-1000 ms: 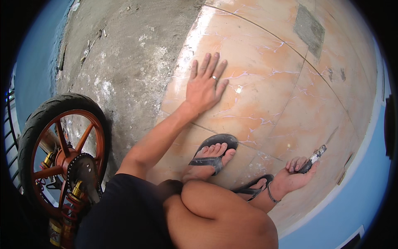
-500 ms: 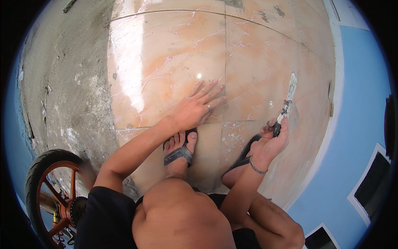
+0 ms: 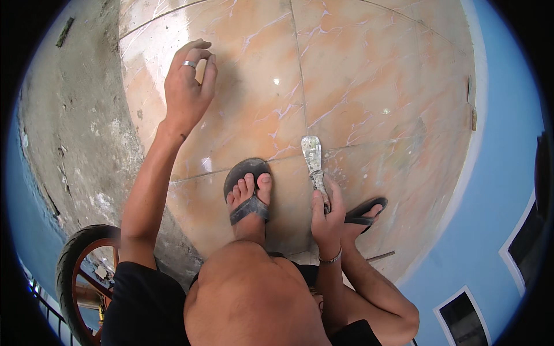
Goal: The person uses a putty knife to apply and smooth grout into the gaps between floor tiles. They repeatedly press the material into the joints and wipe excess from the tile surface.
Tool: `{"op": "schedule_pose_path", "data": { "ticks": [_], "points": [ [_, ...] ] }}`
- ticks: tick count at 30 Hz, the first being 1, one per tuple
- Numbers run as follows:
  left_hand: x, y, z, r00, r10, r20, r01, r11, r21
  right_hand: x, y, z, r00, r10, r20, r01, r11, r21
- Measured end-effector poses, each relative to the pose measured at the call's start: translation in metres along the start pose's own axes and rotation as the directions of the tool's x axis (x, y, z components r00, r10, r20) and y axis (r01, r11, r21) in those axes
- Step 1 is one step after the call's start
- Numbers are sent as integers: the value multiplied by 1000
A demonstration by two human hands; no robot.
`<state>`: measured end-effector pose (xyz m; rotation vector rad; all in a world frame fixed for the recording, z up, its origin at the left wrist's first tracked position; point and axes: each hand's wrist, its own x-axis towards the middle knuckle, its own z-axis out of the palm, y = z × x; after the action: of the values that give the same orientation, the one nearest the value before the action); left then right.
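Observation:
A putty knife (image 3: 312,151), its rounded blade coated in whitish residue, is gripped by the handle in my right hand (image 3: 328,222). Its blade points away from me over the joint between tiles; whether it touches the floor I cannot tell. My left hand (image 3: 190,86), with a ring on one finger, hangs raised over the large tile (image 3: 248,115) at the far left. Its fingers are loosely bent and apart, with nothing seen in them. The tile is glossy, cream and orange with pale purple veins, and a dark joint runs along its right side.
My sandalled feet (image 3: 249,199) rest on the tiles between my arms. Rough grey concrete (image 3: 81,115) borders the tiling at left, with an orange-rimmed wheel (image 3: 75,271) at lower left. A blue wall (image 3: 502,167) stands at right, and a thin strip (image 3: 381,256) lies near my right foot.
My left hand has lifted from lying spread on the tile and moved farther away and left. My right hand has brought the putty knife left, toward the middle. The view has shifted slightly.

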<state>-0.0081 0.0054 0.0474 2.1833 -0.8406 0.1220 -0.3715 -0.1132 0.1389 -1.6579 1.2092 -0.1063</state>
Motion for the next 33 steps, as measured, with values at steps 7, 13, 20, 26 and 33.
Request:
{"op": "schedule_pose_path", "data": {
  "ticks": [7,13,20,26,33],
  "points": [
    [-44,56,63,936,-74,345,-34,954,297,-19,-14,-67,986,-28,-166,2,988,-157],
    [-103,128,133,588,436,682,-476,867,-144,-2,-59,-117,842,-19,-539,108,985,133],
    [-171,211,128,322,779,538,-235,616,-752,-17,-55,-118,825,-51,-563,184,966,183],
    [-86,134,101,866,79,494,-122,991,57,-17,-34,-94,920,57,-389,50,964,261],
    [-148,187,47,-104,202,974,186,966,-181,7,-13,-55,958,-255,-131,239,963,-126]
  ]
}}
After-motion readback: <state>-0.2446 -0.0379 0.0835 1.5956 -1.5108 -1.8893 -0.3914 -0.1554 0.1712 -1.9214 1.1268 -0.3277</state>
